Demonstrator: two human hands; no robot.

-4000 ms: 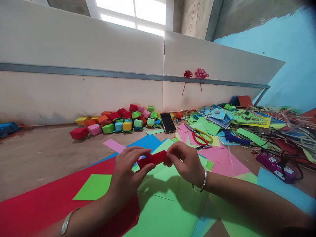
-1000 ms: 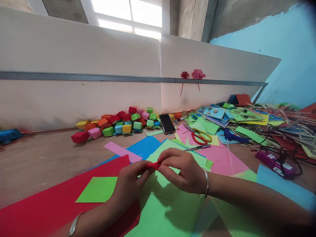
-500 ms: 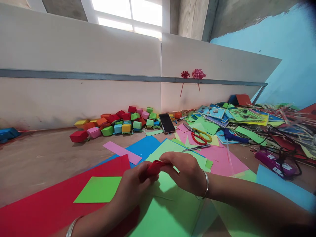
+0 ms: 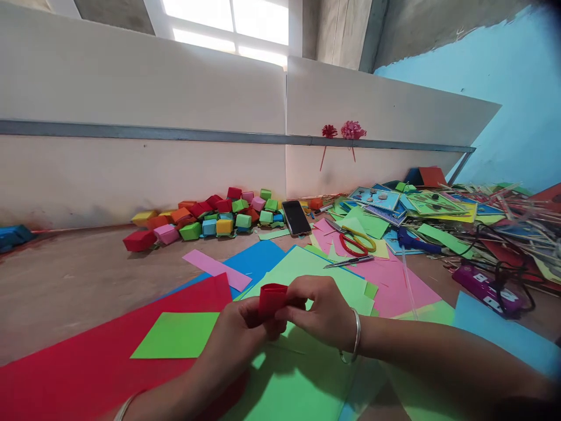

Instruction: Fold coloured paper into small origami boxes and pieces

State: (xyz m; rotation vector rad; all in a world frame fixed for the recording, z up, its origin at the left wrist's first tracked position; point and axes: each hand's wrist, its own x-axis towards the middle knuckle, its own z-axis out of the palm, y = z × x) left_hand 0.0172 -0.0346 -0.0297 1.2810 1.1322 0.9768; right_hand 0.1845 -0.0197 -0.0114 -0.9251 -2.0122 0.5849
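A small folded piece of red paper [image 4: 272,300], shaped like a little box or tube with its opening up, is held above the green sheets. My left hand [image 4: 245,321] pinches it from the left side, fingers closed. From the right, my right hand [image 4: 319,310] grips its other edge between thumb and fingers. Under my hands lie light green paper sheets [image 4: 302,374]. A large red sheet [image 4: 109,351] spreads to the left, with a bright green rectangle of paper [image 4: 175,335] on top of it.
Folded coloured paper boxes [image 4: 224,227] are heaped along the white board. A phone [image 4: 297,218] lies beside them. Scissors [image 4: 357,241] and a pen-like cutter [image 4: 349,261] rest on pink paper [image 4: 394,280]. Farther right are a glue gun [image 4: 418,242] and a purple power strip [image 4: 486,289].
The red paper piece has turned upright, so its open top now shows. My right hand has shifted slightly left and down, its fingers now against the piece's right side.
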